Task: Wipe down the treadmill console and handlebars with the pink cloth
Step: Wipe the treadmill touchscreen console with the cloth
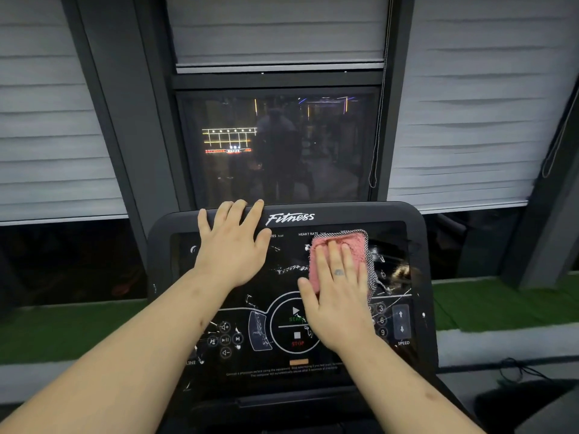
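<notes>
My right hand lies flat, fingers straight, pressing the nubbly pink cloth on the glossy black console, upper right; my left hand spreads flat at its rounded top edge.

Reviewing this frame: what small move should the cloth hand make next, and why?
Probably slide the right hand, pressing the pink cloth flat, leftward across the console. White streaks show on the panel between the hands and near the lower-left buttons, while the left hand rests at the top edge.
</notes>
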`<action>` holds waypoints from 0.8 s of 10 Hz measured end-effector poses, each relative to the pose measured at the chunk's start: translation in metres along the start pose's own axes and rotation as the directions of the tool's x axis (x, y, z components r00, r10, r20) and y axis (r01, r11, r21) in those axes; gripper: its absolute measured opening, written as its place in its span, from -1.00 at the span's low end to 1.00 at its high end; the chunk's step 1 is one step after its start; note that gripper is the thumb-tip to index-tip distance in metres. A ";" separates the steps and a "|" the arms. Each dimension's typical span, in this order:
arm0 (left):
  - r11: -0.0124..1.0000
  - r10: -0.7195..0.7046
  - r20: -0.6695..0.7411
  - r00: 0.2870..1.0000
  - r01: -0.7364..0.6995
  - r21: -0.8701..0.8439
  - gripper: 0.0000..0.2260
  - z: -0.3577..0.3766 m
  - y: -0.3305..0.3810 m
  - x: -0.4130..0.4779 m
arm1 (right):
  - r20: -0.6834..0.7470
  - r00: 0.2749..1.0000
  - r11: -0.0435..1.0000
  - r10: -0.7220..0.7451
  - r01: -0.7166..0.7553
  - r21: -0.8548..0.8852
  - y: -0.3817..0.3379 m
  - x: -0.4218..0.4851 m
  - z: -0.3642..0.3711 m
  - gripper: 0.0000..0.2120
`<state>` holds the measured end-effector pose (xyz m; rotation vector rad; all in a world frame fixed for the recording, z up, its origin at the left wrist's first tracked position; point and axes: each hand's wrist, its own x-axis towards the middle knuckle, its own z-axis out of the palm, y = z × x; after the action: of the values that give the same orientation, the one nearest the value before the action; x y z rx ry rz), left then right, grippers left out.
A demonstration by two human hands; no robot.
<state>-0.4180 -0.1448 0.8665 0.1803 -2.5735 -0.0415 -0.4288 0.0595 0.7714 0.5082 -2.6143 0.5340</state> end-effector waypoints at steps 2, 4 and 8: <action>1.000 0.001 0.000 1.000 -0.001 -0.001 -0.48 0.000 -0.003 0.001 | 0.001 0.999 0.997 0.050 -0.050 -0.065 0.052 -0.007 -0.004 -0.31; 1.000 0.005 0.004 1.000 -0.005 -0.013 -0.49 -0.001 -0.003 0.001 | -0.076 0.977 0.980 0.199 -0.199 0.005 0.084 -0.017 -0.009 -0.24; 1.000 0.010 0.008 1.000 -0.010 -0.020 -0.48 -0.001 -0.002 0.003 | -0.066 0.992 0.994 0.107 -0.106 0.019 0.020 0.004 0.001 -0.25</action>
<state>-0.4199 -0.1475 0.8683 0.1605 -2.5813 -0.0643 -0.4410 0.0748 0.7670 0.3513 -2.5856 0.5957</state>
